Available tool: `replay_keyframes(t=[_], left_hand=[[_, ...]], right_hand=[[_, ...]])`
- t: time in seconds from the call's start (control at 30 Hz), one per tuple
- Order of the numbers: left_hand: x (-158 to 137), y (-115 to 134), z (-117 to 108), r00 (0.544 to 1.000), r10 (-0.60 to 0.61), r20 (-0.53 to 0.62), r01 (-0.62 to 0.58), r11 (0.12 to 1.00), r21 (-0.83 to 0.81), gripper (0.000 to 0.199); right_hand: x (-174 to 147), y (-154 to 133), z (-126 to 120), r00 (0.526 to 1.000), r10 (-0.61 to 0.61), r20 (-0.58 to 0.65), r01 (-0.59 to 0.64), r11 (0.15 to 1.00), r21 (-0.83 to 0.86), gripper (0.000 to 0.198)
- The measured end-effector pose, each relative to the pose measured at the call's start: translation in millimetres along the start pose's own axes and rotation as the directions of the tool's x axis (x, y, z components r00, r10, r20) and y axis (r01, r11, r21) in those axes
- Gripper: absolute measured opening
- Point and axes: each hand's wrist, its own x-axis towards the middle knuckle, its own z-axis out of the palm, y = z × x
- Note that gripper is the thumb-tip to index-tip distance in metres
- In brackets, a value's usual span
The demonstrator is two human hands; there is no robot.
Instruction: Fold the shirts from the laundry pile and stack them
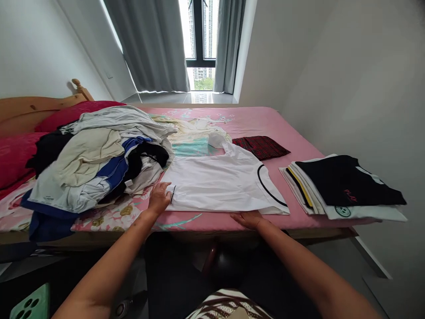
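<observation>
Phone [31,303] cut off near left, grip of right hand [247,219] at smooth white shirt [215,181] indeterminable, left hand [160,197] spread upon it.

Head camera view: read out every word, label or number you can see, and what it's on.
"PLAY": black shirt, right.
Round green badge, white garment beneath: too small to read.
Small print, pale garment in the left heap: too small to read.
White shirt, middle: no text visible.
</observation>
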Motion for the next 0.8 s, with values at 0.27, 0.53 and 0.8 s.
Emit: replay_keyframes(t=[0.27, 0.53, 0.8], left_hand=[[-37, 63, 57, 0.848, 0.488, 0.204, -0.511, 0.856, 0.077, 0.035], [7, 142, 92, 0.843, 0.408, 0.35, -0.436, 0.9, 0.001, 0.042], [76, 189, 135, 0.863, 0.199, 0.465, -0.204, 0.978, -0.04, 0.038]], right_hand=[[-1, -4, -8, 0.999, 0.005, -0.043, -0.004, 1.0, 0.024, 0.084], [-2, -7, -10, 0.997, -0.031, -0.071, 0.033, 0.999, 0.028, 0.078], [3, -3, -7, 0.994, -0.063, -0.088, 0.067, 0.997, 0.045, 0.076]])
